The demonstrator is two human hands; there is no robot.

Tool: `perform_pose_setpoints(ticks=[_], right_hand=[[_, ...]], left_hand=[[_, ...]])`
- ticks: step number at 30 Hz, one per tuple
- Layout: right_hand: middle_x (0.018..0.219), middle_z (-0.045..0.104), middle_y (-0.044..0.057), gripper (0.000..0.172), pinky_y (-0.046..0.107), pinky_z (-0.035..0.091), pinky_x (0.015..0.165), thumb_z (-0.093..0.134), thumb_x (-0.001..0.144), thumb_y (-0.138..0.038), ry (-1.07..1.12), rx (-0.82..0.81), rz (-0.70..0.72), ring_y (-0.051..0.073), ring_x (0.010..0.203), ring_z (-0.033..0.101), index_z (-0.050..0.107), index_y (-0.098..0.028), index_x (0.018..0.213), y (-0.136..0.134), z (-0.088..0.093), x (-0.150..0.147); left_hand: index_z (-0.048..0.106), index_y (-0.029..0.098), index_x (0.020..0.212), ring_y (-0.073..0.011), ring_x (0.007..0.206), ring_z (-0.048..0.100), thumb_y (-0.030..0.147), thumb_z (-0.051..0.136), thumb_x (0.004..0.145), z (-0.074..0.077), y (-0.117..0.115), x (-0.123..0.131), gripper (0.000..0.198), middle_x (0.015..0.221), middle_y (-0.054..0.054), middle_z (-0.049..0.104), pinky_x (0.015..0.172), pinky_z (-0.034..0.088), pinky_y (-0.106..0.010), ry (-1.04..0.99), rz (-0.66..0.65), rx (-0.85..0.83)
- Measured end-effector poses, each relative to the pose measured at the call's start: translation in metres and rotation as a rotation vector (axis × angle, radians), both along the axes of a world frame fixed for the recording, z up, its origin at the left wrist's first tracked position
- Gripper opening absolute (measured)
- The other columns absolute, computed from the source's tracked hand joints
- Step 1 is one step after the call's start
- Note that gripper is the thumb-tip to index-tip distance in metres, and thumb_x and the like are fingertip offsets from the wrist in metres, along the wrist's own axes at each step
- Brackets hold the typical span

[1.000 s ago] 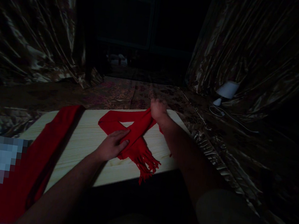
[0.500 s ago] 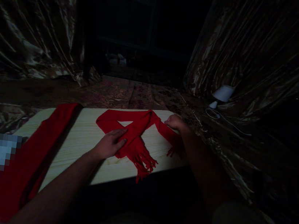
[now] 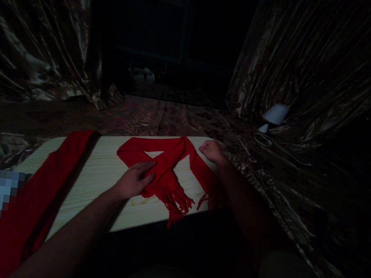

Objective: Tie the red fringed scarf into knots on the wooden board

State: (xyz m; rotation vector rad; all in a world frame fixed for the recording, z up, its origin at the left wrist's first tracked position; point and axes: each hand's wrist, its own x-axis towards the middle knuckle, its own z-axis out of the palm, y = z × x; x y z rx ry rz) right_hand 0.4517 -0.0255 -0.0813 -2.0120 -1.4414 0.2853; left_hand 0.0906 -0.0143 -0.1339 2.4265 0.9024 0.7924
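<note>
A red fringed scarf (image 3: 169, 158) lies looped and crossed over itself on the pale wooden table (image 3: 102, 169). My left hand (image 3: 135, 179) rests on its crossed part, palm down with fingers stretched out. Just beyond the scarf's right end, my right hand (image 3: 212, 151) is closed with curled fingers. A strip of bare wood shows between that hand and the cloth, and I see nothing in its grip. Fringe from one end hangs toward the near table edge; the other fringed end, at the right, is partly in shadow behind my right forearm.
Another long red cloth (image 3: 50, 176) lies folded along the table's left side. A white lamp (image 3: 275, 114) with a loose cord stands at the right on patterned fabric. Patterned curtains (image 3: 36, 28) hang on both sides of a dark window. The room is very dim.
My right hand has shifted slightly left and away from the scarf's right end. That end now lies lower, its fringe nearer the table's front edge. My left hand stays on the scarf.
</note>
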Motion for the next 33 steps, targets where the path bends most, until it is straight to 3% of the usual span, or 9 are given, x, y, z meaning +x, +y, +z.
perform_pose_setpoints(ticks=[3, 7, 11, 15, 17, 20, 23, 28, 33], right_hand=[[0.074, 0.071, 0.002, 0.009, 0.021, 0.043, 0.062, 0.069, 0.078, -0.024, 0.051, 0.074, 0.058, 0.012, 0.066, 0.06, 0.07, -0.015, 0.076, 0.014, -0.007, -0.015], [0.068, 0.069, 0.0, 0.012, 0.02, 0.043, 0.063, 0.072, 0.077, -0.026, 0.128, -0.034, 0.296, 0.013, 0.067, 0.061, 0.072, -0.016, 0.071, 0.023, -0.01, -0.033], [0.062, 0.063, -0.001, 0.017, 0.018, 0.039, 0.051, 0.057, 0.088, -0.021, 0.36, -0.01, 0.132, 0.009, 0.053, 0.054, 0.068, -0.015, 0.077, 0.022, -0.001, -0.04], [0.065, 0.062, -0.001, 0.012, 0.018, 0.038, 0.047, 0.055, 0.088, -0.018, 0.476, 0.073, -0.03, 0.007, 0.049, 0.051, 0.06, -0.015, 0.077, 0.009, 0.011, -0.028], [0.061, 0.059, -0.002, 0.014, 0.019, 0.037, 0.047, 0.057, 0.087, -0.02, 0.389, 0.011, -0.045, 0.007, 0.047, 0.049, 0.059, -0.015, 0.074, -0.004, 0.013, -0.015], [0.06, 0.06, -0.002, 0.015, 0.02, 0.038, 0.051, 0.069, 0.08, -0.026, 0.121, -0.235, 0.086, 0.009, 0.05, 0.051, 0.062, -0.016, 0.073, -0.028, 0.011, 0.001], [0.081, 0.07, 0.003, 0.03, 0.022, 0.043, 0.061, 0.082, 0.067, -0.033, -0.183, -0.383, 0.245, 0.015, 0.069, 0.061, 0.068, -0.016, 0.087, -0.05, 0.004, 0.0], [0.117, 0.067, 0.015, 0.05, 0.027, 0.046, 0.089, 0.071, 0.081, -0.05, -0.447, -0.209, 0.242, 0.023, 0.102, 0.064, 0.068, -0.014, 0.116, -0.057, -0.013, -0.027], [0.116, 0.067, 0.015, 0.05, 0.026, 0.046, 0.088, 0.065, 0.085, -0.054, -0.41, -0.171, 0.177, 0.023, 0.101, 0.065, 0.07, -0.015, 0.118, -0.034, -0.019, -0.04]], left_hand=[[0.06, 0.011, 0.137, -0.0297, 0.126, 0.058, 0.054, 0.047, 0.093, -0.003, 0.001, 0.0, 0.063, 0.135, -0.016, 0.063, 0.112, 0.042, -0.047, 0.002, -0.001, 0.006], [0.06, 0.011, 0.137, -0.0287, 0.126, 0.057, 0.054, 0.047, 0.093, -0.004, 0.001, -0.001, 0.063, 0.135, -0.016, 0.063, 0.113, 0.042, -0.045, -0.001, 0.003, 0.002], [0.061, 0.011, 0.136, -0.0285, 0.126, 0.058, 0.051, 0.048, 0.093, -0.001, 0.0, 0.0, 0.06, 0.135, -0.016, 0.063, 0.112, 0.043, -0.045, -0.001, -0.007, 0.011], [0.061, 0.012, 0.135, -0.0279, 0.125, 0.059, 0.046, 0.049, 0.092, 0.0, 0.001, -0.001, 0.057, 0.134, -0.015, 0.064, 0.112, 0.043, -0.045, -0.009, -0.019, 0.026], [0.062, 0.011, 0.134, -0.0281, 0.124, 0.06, 0.043, 0.05, 0.089, 0.0, 0.002, -0.002, 0.057, 0.133, -0.015, 0.065, 0.111, 0.044, -0.045, -0.012, -0.018, 0.02], [0.063, 0.011, 0.134, -0.0281, 0.124, 0.06, 0.039, 0.052, 0.085, 0.001, 0.004, -0.003, 0.057, 0.133, -0.014, 0.065, 0.111, 0.044, -0.044, -0.001, -0.004, -0.001], [0.062, 0.012, 0.134, -0.0278, 0.126, 0.059, 0.037, 0.05, 0.083, 0.002, 0.007, -0.005, 0.058, 0.134, -0.013, 0.064, 0.112, 0.043, -0.044, 0.031, -0.002, -0.007], [0.064, 0.013, 0.133, -0.0296, 0.13, 0.056, 0.04, 0.049, 0.083, 0.003, 0.018, -0.014, 0.059, 0.136, -0.013, 0.063, 0.117, 0.035, -0.049, 0.11, 0.01, -0.008], [0.062, 0.018, 0.136, -0.0308, 0.137, 0.049, 0.042, 0.048, 0.083, 0.005, 0.034, -0.026, 0.06, 0.142, -0.012, 0.058, 0.121, 0.019, -0.057, 0.203, 0.04, -0.06]])
